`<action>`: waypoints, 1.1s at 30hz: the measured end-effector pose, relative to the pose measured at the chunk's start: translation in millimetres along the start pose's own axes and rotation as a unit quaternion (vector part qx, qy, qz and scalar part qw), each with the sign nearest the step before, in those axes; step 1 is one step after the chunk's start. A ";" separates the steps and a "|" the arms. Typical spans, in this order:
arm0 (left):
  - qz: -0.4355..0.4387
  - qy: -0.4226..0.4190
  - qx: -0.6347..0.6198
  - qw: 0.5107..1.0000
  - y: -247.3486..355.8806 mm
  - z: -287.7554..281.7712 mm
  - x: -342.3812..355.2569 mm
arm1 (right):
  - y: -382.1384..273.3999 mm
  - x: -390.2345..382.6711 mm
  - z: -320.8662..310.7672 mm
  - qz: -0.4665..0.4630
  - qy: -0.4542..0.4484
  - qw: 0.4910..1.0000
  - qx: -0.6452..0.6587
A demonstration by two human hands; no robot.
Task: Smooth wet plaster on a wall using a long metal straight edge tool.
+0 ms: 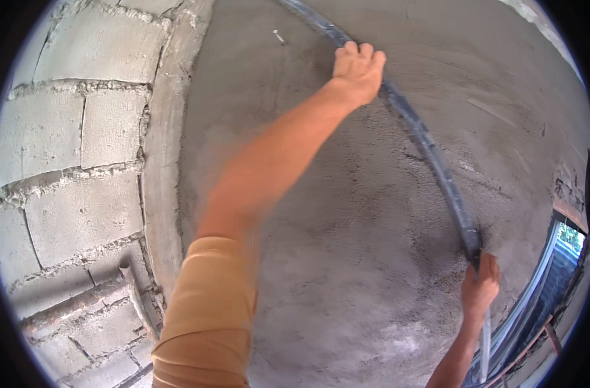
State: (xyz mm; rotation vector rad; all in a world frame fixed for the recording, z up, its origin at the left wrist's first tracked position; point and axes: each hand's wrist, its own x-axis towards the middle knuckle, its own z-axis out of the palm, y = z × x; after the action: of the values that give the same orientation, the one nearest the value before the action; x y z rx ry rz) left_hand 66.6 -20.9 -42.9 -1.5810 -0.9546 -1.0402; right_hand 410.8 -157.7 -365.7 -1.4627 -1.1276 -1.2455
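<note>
A long metal straightedge [430, 145], grey and smeared with mortar, lies across the fresh grey plaster [333, 239] on the wall. It slants from the top middle down to the lower right, bowed by the lens. My left hand [361, 71] is closed over its upper part, knuckles showing, at the end of an outstretched arm in a tan sleeve. Lower down at the right, my right hand [481, 288] is closed around the same bar. A pale strip shows below that hand; whether it belongs to the bar I cannot tell.
Bare grey blockwork [52, 142] with rough mortar joints fills the left side, bordered by a smooth vertical band [162, 142]. Wooden poles [75, 307] stand out at the lower left. A nail [279, 37] juts from the plaster above. A window opening [560, 258] is at the right.
</note>
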 end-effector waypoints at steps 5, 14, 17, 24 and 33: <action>0.005 0.026 -0.031 0.999 -13.7 -2.7 26.8 | 24.1 58.6 -10.2 0.011 0.015 0.999 -0.029; 0.028 0.020 -0.074 0.997 49.2 -7.4 58.3 | 120.5 74.1 8.4 0.007 0.028 0.999 -0.034; -0.009 0.071 -0.086 0.994 39.6 -0.8 72.6 | 111.6 105.7 2.5 -0.025 0.039 0.999 -0.022; -0.031 0.167 -0.099 0.980 -10.0 24.7 87.4 | 74.7 144.6 2.1 -0.045 0.040 0.997 -0.046; -0.063 0.112 -0.095 0.987 -66.6 14.2 86.3 | 6.5 173.5 1.7 -0.035 0.056 0.994 -0.091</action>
State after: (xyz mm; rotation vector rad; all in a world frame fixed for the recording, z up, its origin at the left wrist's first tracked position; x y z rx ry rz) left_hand 35.1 15.0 56.1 -1.5317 -0.8291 -1.4016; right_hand 432.0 -141.3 -194.1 -1.4768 -1.0190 -1.4946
